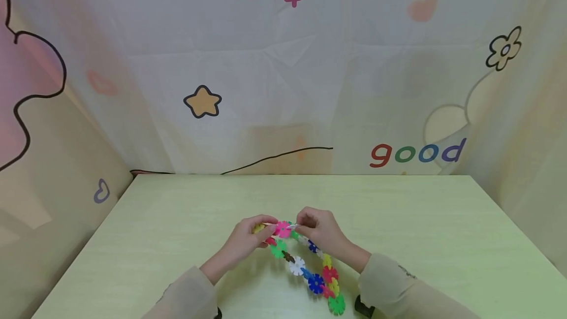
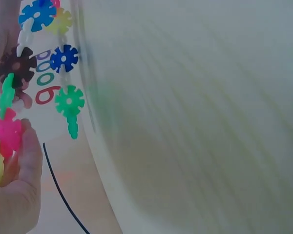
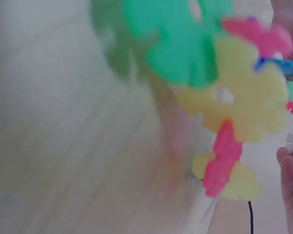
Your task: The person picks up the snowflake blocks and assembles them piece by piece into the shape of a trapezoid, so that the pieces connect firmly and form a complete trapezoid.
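Note:
A chain of slotted plastic snowflake discs in many colours hangs in a loop between both hands, with a green disc (image 1: 336,304) at its lowest point. My left hand (image 1: 248,238) grips the chain at its upper left, thumb against a bright pink disc (image 1: 283,229). From the other side, my right hand (image 1: 325,230) pinches a small white disc (image 1: 293,226) right at the pink disc's edge. In the left wrist view, a brown disc (image 2: 17,66) stands above the pink one, and a strand ends in a green piece (image 2: 72,126). A yellow disc (image 3: 244,92) looms large in the right wrist view.
The pale wooden table (image 1: 168,220) lies beneath the hands. A printed curtain (image 1: 248,63) closes off the back and both sides. Dark bands show near both sleeves, one being a black strap piece (image 1: 364,306) by the right sleeve.

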### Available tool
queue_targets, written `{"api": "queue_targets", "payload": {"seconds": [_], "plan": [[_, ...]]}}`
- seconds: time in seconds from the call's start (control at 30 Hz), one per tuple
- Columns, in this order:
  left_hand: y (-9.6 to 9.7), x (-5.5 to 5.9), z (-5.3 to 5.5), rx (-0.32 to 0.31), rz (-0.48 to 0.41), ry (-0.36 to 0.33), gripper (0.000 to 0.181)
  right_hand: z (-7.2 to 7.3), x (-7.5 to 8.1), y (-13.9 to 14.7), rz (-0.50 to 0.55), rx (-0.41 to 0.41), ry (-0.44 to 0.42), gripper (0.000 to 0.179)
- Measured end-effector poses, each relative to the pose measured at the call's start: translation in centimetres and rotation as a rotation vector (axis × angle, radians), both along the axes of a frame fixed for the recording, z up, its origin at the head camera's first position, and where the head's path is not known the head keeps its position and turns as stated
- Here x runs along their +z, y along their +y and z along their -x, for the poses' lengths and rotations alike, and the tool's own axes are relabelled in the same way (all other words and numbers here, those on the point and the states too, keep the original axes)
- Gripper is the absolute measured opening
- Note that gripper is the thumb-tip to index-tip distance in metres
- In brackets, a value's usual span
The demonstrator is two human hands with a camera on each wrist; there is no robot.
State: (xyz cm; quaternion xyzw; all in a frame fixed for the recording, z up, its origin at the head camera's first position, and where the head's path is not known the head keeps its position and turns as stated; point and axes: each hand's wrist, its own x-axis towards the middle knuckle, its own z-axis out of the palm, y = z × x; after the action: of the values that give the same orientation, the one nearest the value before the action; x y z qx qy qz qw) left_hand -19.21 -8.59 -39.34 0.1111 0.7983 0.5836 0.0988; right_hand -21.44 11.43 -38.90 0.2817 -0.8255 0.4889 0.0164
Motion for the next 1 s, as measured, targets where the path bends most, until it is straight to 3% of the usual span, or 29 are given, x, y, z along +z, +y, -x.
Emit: {"api": "queue_targets", "payload": {"seconds": [0.1, 0.17, 0.3, 0.43, 0.63, 0.8, 1.0], "plan": [[0.0, -0.1, 0.2, -0.04, -0.01, -0.027, 0.041, -0.6, 1.1, -0.3, -0.026, 0.009, -0.017, 0.004], [0.0, -0.8, 0.8, -0.058, -0.007, -0.036, 0.045, -0.1, 0.5, -0.3, -0.034, 0.025, -0.018, 0.004], [0.1, -0.8, 0.9, -0.072, 0.01, -0.044, 0.04, 1.1, -1.0, 0.0, -0.053, 0.078, -0.017, 0.003], [0.3, 0.0, 0.3, -0.079, 0.022, -0.047, 0.036, 1.7, -1.1, 0.6, -0.114, 0.148, -0.057, 0.012], [0.6, 1.4, -0.7, -0.084, 0.028, -0.045, 0.034, 3.0, -1.3, 1.5, -0.174, 0.169, -0.225, 0.037], [0.5, 0.0, 0.1, -0.091, 0.013, -0.05, 0.036, 4.0, -1.9, 1.6, -0.203, 0.152, -0.342, 0.041], [0.5, -1.0, 0.6, -0.116, -0.022, -0.056, 0.037, 4.4, -2.6, 1.1, -0.248, 0.122, -0.395, 0.04]]}}
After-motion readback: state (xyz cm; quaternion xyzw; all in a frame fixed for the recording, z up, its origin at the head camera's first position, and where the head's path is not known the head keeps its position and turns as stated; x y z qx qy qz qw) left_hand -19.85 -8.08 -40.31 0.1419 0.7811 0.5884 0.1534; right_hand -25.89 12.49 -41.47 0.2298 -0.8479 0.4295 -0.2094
